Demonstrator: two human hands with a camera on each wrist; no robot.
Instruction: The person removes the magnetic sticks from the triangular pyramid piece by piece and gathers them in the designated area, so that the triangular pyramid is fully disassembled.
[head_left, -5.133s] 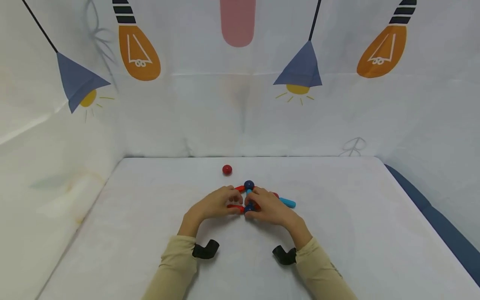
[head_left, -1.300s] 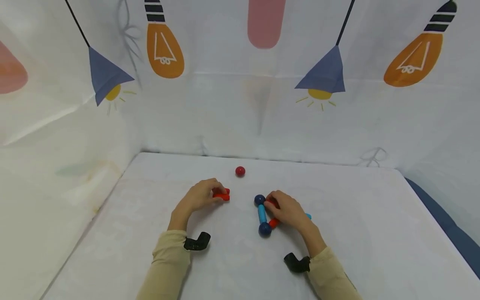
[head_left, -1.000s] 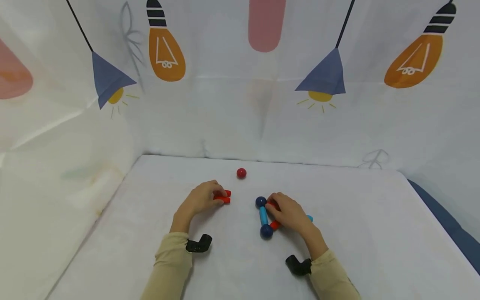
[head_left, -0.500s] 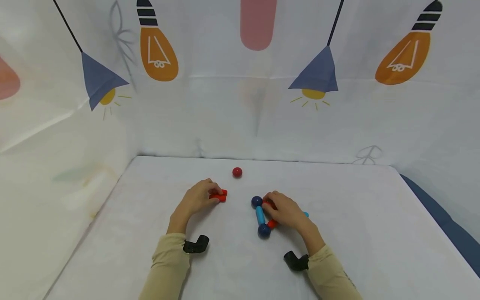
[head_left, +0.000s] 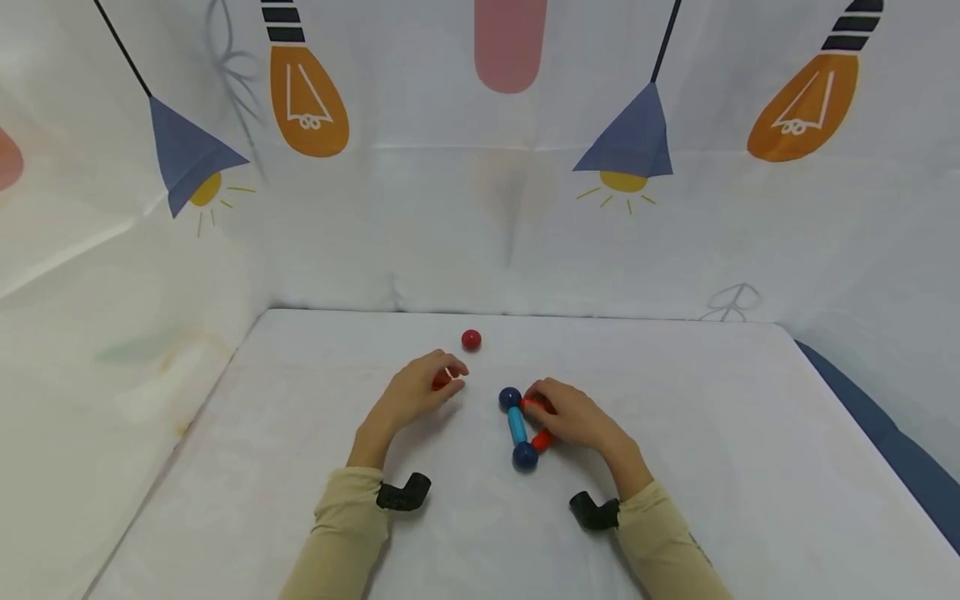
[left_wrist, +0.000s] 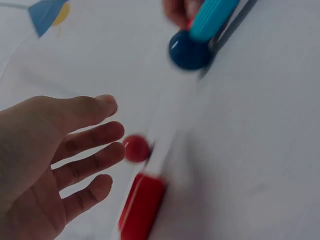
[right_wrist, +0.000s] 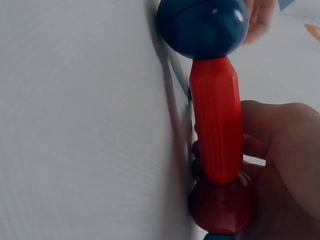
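Observation:
My left hand [head_left: 416,389] hovers over the table's middle, fingers spread and nothing pinched. Red rods [head_left: 441,379] show partly behind its fingers; in the left wrist view a red rod [left_wrist: 142,207] lies apart from the hand. A loose red ball [head_left: 471,339] sits just beyond the fingertips. My right hand [head_left: 573,414] grips a red rod [right_wrist: 217,120] of a joined ball-and-rod frame. That rod runs between a dark blue ball [right_wrist: 202,25] and a red ball [right_wrist: 222,202]. A light blue rod [head_left: 517,425] links two dark blue balls, the nearer one [head_left: 525,456] carrying another red rod [head_left: 542,440].
The white table [head_left: 262,500] ends at a white fabric backdrop [head_left: 420,233] printed with lamps and bulbs. Black wrist mounts [head_left: 405,492] jut from both sleeves. Blue fabric [head_left: 862,417] shows past the table's right edge.
Earlier both hands were at the joined frame; the left then drew red rods away to the left. Now it has let them go and moved towards the red ball. The right keeps its grip.

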